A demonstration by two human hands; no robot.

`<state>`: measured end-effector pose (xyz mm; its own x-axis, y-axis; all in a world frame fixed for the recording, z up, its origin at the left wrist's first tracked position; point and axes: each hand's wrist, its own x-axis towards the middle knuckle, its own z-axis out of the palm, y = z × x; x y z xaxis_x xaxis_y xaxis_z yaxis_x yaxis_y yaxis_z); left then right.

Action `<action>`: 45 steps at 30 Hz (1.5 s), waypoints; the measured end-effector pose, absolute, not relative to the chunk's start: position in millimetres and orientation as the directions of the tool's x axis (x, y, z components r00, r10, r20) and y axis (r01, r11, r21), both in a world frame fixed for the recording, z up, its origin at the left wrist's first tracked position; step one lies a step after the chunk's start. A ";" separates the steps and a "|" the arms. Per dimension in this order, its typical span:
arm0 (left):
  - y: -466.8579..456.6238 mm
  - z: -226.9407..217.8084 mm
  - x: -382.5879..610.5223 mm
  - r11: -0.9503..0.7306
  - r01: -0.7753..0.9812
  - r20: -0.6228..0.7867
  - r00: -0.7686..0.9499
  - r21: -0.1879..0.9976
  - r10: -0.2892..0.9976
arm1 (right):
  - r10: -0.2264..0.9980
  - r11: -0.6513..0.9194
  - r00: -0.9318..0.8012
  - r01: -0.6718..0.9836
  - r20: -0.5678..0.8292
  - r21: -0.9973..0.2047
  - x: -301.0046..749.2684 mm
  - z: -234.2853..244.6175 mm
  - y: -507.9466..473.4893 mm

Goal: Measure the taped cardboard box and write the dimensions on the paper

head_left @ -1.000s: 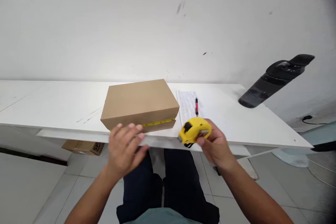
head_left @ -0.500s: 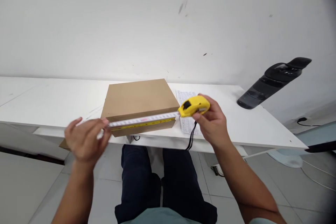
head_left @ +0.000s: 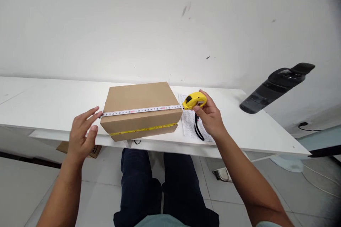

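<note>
A closed brown cardboard box sits on the white table, a yellow printed strip running along its front side. Across the front part of its top lies the white blade of a tape measure, pulled out from left to right. My right hand grips the yellow tape measure case just beyond the box's right edge, and a black wrist strap hangs from it. At the box's left edge, my left hand has its fingers stretched and apart, fingertips at the blade's end.
A sheet with handwriting lies on the white table, partly under my right hand. Farther right stands a dark water bottle. The wall rises behind the table. Another cardboard box is below the table at left.
The blade has come down onto the box top from in front of it. My left hand has loosened its pinch and spread its fingers. My right hand moved slightly left with the tape measure.
</note>
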<state>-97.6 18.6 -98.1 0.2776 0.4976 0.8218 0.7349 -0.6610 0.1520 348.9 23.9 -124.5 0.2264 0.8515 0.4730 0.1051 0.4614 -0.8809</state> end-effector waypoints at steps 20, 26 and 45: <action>12.6 -103.9 -95.1 -0.575 0.818 0.875 0.299 -0.028 0.381 | 0.871 0.445 0.209 0.051 0.445 -0.894 342.2 -111.6 20.9; 12.7 -104.9 -96.0 -0.568 0.823 0.873 0.284 -0.010 0.396 | 0.876 0.448 0.224 -0.049 0.428 -0.892 342.2 -110.2 20.9; -61.5 -81.4 15.0 -0.730 0.567 0.844 0.536 -0.381 -0.025 | 0.923 0.371 -0.083 -0.067 0.376 -0.926 305.3 -94.8 -72.5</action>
<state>15.0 -61.5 -81.4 0.5357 -0.0248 0.8440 0.5670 -0.7301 -0.3813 305.3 -72.5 -94.8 -0.0827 0.9229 0.3760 -0.0672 0.3713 -0.9261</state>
